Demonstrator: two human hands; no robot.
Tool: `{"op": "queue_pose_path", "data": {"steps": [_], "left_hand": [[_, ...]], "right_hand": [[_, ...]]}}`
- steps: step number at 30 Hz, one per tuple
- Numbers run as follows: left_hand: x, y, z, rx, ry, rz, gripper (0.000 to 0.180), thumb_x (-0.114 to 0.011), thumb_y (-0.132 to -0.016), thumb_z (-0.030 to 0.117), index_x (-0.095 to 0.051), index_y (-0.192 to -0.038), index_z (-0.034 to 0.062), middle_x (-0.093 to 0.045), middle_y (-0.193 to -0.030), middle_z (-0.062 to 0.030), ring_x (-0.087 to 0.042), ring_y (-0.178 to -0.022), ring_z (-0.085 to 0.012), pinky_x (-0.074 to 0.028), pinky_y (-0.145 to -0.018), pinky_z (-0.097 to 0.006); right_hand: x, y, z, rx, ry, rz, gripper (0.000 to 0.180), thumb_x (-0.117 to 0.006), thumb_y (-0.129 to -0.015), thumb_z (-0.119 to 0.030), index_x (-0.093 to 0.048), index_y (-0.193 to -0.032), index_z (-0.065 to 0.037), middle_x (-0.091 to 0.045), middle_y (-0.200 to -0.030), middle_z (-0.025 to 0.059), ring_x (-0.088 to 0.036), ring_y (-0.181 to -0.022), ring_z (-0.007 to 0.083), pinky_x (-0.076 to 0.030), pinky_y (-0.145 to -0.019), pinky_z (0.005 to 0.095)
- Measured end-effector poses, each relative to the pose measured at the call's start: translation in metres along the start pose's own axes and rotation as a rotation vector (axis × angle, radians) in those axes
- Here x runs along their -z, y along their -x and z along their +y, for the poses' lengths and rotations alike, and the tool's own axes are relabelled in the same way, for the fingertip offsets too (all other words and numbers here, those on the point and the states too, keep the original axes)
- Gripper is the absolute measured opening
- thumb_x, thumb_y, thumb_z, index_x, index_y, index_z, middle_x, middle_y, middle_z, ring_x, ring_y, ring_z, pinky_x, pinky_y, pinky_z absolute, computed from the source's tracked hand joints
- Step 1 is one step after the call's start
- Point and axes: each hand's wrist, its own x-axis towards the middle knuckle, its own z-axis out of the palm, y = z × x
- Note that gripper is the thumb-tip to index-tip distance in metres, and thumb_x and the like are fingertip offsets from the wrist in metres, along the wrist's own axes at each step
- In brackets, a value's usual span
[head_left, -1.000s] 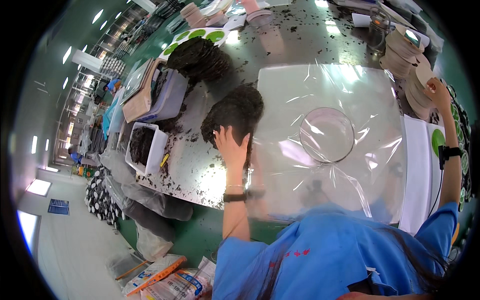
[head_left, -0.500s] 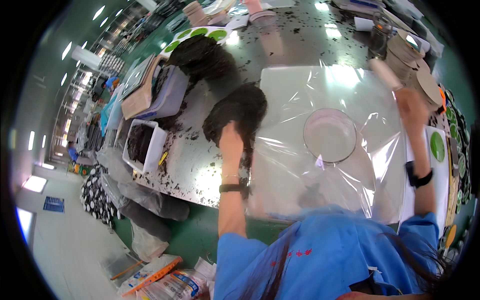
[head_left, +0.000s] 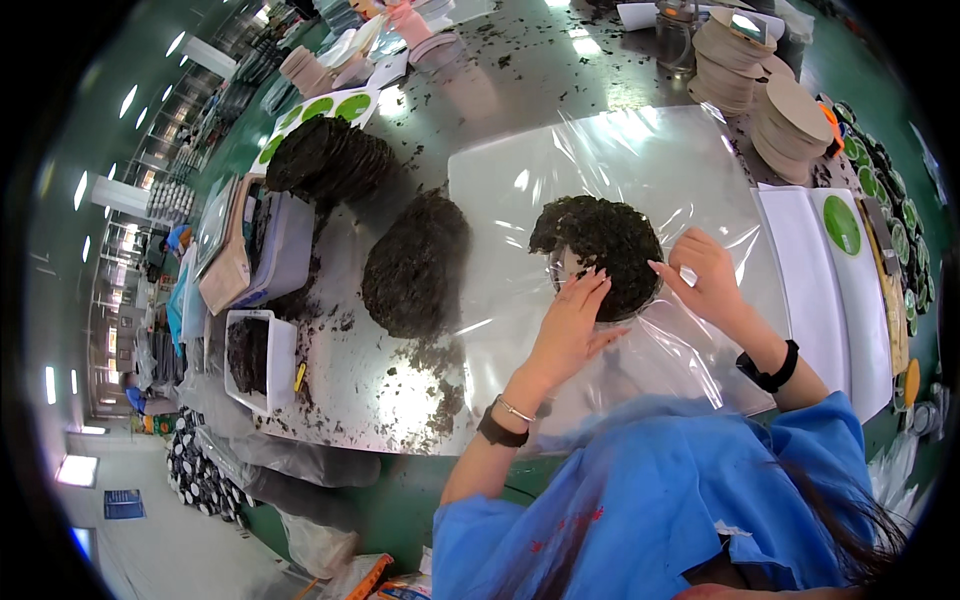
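Observation:
A dark, ragged round sheet [head_left: 625, 250] that looks like dried seaweed lies over a shallow clear round mould [head_left: 568, 265], on clear plastic film [head_left: 510, 220]. The mould shows only through a gap at the sheet's left side. My left hand [head_left: 572, 325] rests its outstretched fingers on the sheet's near left edge, thumb apart. At the right edge, my right hand [head_left: 708, 278] pinches the rim between thumb and forefinger. Left of the film lies a loose pile of similar dark sheets [head_left: 415, 265]. Behind it stands a taller stack [head_left: 330, 160].
A white bin [head_left: 283, 365] with dark scraps and a grey-blue crate [head_left: 285, 250] stand at the left. Stacked pale discs [head_left: 790, 130] and a glass jar [head_left: 676, 40] are at the back right. White paper with a green circle [head_left: 842, 225] lies right.
My left hand has come from the dark pile to the mould, and a round sheet now covers most of it. The right hand has put down a pale cylindrical object and moved to the sheet.

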Motion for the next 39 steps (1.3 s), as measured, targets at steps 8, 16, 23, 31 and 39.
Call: {"op": "queue_pose_path", "data": {"steps": [8, 16, 23, 31, 39], "left_hand": [[0.013, -0.055, -0.011, -0.015, -0.167, -0.013, 0.05, -0.094, -0.066, 0.019, -0.067, -0.108, 0.0131, -0.043, -0.148, -0.0275, -0.038, -0.142, -0.0492, -0.039, -0.114, -0.053], [-0.019, -0.06, -0.034, 0.154, -0.179, -0.176, 0.058, -0.094, -0.06, 0.017, -0.061, -0.107, 0.0108, -0.04, -0.15, -0.0295, -0.04, -0.138, -0.0497, -0.039, -0.114, -0.053], [0.018, -0.029, -0.025, 0.152, 0.012, 0.2, 0.04, -0.069, -0.079, 0.0, -0.059, -0.118, 0.0074, -0.051, -0.144, -0.022, -0.051, -0.131, -0.0407, -0.043, -0.11, -0.045], [0.116, 0.097, -0.168, 0.594, -0.911, 0.298, 0.073, -0.066, -0.079, 0.008, -0.042, -0.149, 0.0051, -0.047, -0.145, -0.0239, -0.044, -0.139, -0.042, -0.027, -0.121, -0.061], [0.139, 0.09, -0.166, 0.455, -0.994, 0.127, 0.069, -0.067, -0.082, 0.003, -0.046, -0.148, 0.0079, -0.053, -0.132, -0.0185, -0.056, -0.122, -0.0395, -0.041, -0.113, -0.053]], "right_hand": [[-0.019, -0.05, 0.005, -0.042, 0.221, -0.642, 0.062, -0.087, -0.068, -0.014, -0.061, -0.121, 0.004, -0.05, -0.145, 0.0161, -0.054, -0.127, 0.0349, -0.053, -0.1, 0.0425], [-0.083, -0.038, 0.035, -0.012, 0.441, -0.835, 0.059, -0.091, -0.061, -0.016, -0.068, -0.111, 0.005, -0.055, -0.128, 0.0166, -0.054, -0.121, 0.0339, -0.053, -0.099, 0.0399], [-0.058, -0.018, 0.046, -0.026, 0.43, -0.803, 0.07, -0.093, -0.062, -0.021, -0.065, -0.119, 0.009, -0.053, -0.132, 0.019, -0.054, -0.123, 0.0343, -0.054, -0.101, 0.0405], [-0.035, 0.005, 0.044, -0.051, 0.392, -0.768, 0.085, -0.093, -0.061, -0.015, -0.055, -0.132, 0.013, -0.046, -0.146, 0.0229, -0.051, -0.129, 0.0378, -0.05, -0.106, 0.0411], [-0.028, 0.01, 0.045, -0.052, 0.385, -0.714, 0.081, -0.092, -0.063, -0.017, -0.057, -0.129, 0.014, -0.048, -0.147, 0.0254, -0.052, -0.129, 0.0362, -0.052, -0.105, 0.0397]]}}
